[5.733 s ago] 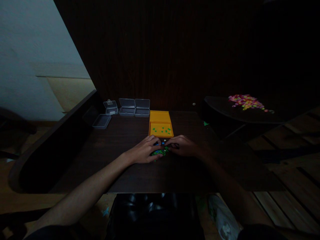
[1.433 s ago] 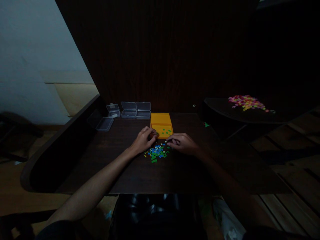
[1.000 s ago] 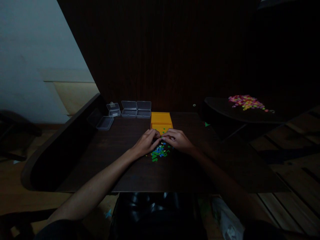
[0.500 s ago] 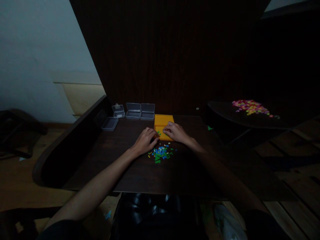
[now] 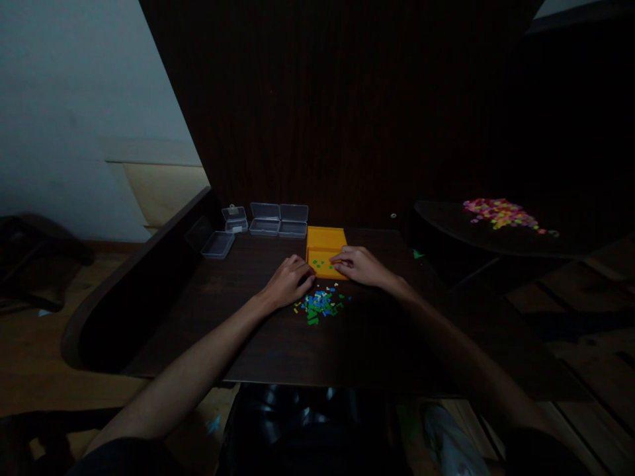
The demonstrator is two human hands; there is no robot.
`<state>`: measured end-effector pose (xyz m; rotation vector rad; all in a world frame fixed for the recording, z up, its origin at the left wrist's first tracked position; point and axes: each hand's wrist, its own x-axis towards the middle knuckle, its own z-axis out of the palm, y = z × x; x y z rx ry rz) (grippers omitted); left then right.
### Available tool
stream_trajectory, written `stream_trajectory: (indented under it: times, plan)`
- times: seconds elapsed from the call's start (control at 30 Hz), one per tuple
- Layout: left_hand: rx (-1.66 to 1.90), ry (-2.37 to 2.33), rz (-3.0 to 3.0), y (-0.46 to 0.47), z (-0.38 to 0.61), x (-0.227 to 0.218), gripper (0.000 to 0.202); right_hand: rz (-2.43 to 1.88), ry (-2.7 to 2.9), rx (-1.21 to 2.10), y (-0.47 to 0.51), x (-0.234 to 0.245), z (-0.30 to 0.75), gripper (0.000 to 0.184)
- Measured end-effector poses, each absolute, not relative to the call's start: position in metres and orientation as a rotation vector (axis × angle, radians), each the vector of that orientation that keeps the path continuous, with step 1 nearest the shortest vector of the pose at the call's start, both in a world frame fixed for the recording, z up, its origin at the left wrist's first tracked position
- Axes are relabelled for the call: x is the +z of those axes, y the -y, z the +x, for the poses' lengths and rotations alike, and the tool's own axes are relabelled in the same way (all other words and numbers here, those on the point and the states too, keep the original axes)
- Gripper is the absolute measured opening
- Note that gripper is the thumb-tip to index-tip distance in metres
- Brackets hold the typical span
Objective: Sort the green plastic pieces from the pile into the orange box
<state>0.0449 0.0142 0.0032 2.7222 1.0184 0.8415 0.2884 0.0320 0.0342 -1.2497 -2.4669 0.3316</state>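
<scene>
An open orange box [image 5: 325,238] lies at the back middle of a dark wooden table [image 5: 278,344], with several small green pieces inside it. A small heap of green, blue and yellow pieces [image 5: 319,306] lies just in front of the box. My left hand [image 5: 289,281] rests on the table at the box's near left corner, its fingers curled. My right hand [image 5: 360,266] reaches over the box's near right edge with fingers pinched together; what they hold is too small and dark to name.
Several clear plastic cases [image 5: 278,219] stand open at the table's back left, one more [image 5: 217,244] nearer the left edge. A dark side table [image 5: 496,238] at the right carries a heap of pink and yellow pieces [image 5: 501,213]. A dark wood wall stands behind.
Both hands left the heap and went forward to the orange box. In the last half second my right hand shifted a little toward the box's near right edge; my left hand hardly moved.
</scene>
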Motion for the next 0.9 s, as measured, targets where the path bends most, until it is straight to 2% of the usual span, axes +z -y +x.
stream_trajectory:
  times: [0.2, 0.37, 0.9]
  plan:
    - [0.812, -1.029, 2.698, -0.016, 0.044, 0.002, 0.015, -1.048, 2.518, 0.544, 0.009, 0.029, 0.309, 0.019]
    - [0.831, -1.022, 2.692, -0.017, 0.043, 0.001, 0.016, -1.209, 2.560, 0.515, 0.026, 0.018, 0.312, 0.021]
    - [0.850, -0.994, 2.692, -0.017, 0.041, -0.001, 0.015, -1.171, 2.581, 0.528, 0.019, 0.010, 0.308, 0.018]
